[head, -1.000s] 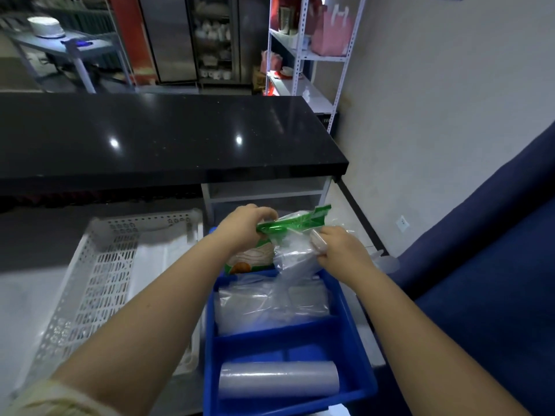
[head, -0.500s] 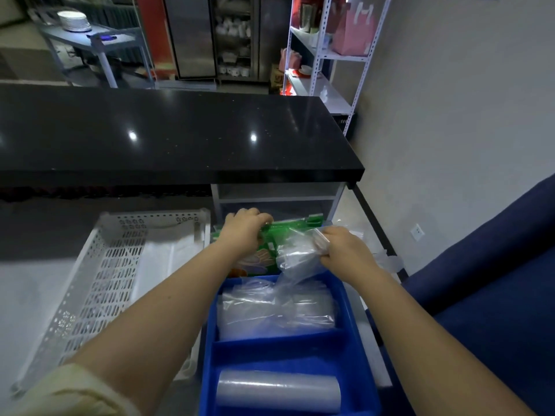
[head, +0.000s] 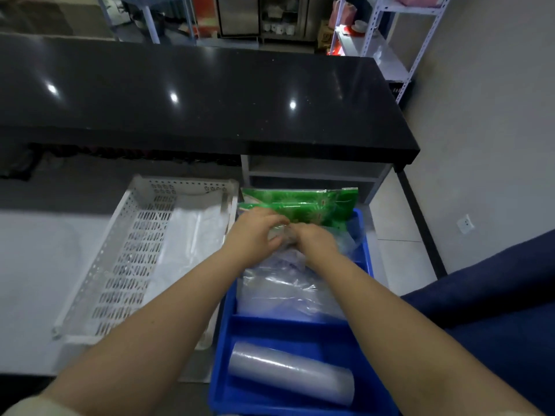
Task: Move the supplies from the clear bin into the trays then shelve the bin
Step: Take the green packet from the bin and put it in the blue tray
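Your left hand [head: 257, 233] and right hand [head: 316, 239] meet knuckle to knuckle over the far end of the blue tray [head: 367, 261], and between them sits a crumpled clear bag [head: 282, 236]. Both hands have their fingers curled in on that plastic: the left comes over it from the left and above, the right pinches it from the right side. The bag is blurred there, so it looks as if your left fingertips also touch the green packets [head: 315, 204], but you cannot be sure from this view. Those green packets stand on edge at the far wall of the blue tray, just beyond your hands, with their tops rising above the rim. Under your wrists, the far compartment of the tray holds a loose pile of clear bags [head: 285, 294], which runs up into the crumpled one you are holding. A blue divider [head: 288, 325] crosses the tray on the near side of that pile, and in the near compartment a roll of clear film [head: 289, 374] lies on its side, well apart from either hand. Just left of the blue tray, side by side with it, is the white perforated tray [head: 129, 250], with a sheet of clear plastic [head: 192, 244] lying in its bottom. Beyond both trays runs the black counter [head: 195, 94], and a dark blue seat [head: 495, 310] stands to your right.
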`<state>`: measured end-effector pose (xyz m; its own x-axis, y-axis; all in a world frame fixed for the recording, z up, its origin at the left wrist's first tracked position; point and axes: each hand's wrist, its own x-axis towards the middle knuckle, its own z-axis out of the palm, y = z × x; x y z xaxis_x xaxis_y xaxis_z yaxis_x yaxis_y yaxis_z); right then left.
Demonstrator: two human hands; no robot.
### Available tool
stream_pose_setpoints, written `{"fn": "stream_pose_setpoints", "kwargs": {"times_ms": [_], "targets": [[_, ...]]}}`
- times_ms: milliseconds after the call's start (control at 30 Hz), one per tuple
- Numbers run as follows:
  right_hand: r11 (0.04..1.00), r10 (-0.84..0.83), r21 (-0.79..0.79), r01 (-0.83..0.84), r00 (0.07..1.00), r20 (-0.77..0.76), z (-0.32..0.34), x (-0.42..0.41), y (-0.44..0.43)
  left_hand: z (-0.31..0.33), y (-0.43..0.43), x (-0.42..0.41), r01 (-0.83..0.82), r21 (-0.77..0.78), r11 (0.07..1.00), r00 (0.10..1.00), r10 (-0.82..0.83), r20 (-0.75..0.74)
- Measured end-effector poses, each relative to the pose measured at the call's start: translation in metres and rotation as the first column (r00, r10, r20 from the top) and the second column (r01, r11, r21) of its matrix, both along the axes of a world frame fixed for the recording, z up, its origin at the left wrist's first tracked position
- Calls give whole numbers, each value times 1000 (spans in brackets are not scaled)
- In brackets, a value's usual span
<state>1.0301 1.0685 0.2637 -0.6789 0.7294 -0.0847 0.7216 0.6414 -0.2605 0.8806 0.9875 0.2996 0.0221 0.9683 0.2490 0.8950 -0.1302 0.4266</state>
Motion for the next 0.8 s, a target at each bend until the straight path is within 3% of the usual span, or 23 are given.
{"fn": "stream_pose_setpoints", "kwargs": {"times_ms": [100,167,233,300,367,433,567,700,800], "targets": [[952,-101,-296,79,993,-62,-3,6,4,-19,-3,8,8,-231,973,984,-48,-169],[878,-132,-475,55,983,-129,2,19,8,-22,1,8,-22,-282,959,966,-52,-253],[832,-135,-555,18,976,-172,10,34,10,-21,4,9,-43,-310,950,963,-43,-266],[904,-89,-426,-10,973,-211,13,49,10,-19,0,11,-43,-309,950,976,-27,-217],[978,-19,-205,-31,970,-241,11,59,6,-20,-10,11,-34,-189,981,987,3,-162],[992,13,-123,-40,977,-213,8,60,0,-23,-20,12,-26,-129,991,991,8,-137],[969,7,-246,-26,997,-80,-2,51,-7,-29,-17,18,-49,-259,965,949,-36,-314],[920,-42,-389,37,999,-6,-10,49,3,-33,-3,18,-116,-299,947,945,13,-327],[920,-41,-389,51,999,34,-9,43,14,-34,8,16,-148,-360,921,941,19,-337]]}}
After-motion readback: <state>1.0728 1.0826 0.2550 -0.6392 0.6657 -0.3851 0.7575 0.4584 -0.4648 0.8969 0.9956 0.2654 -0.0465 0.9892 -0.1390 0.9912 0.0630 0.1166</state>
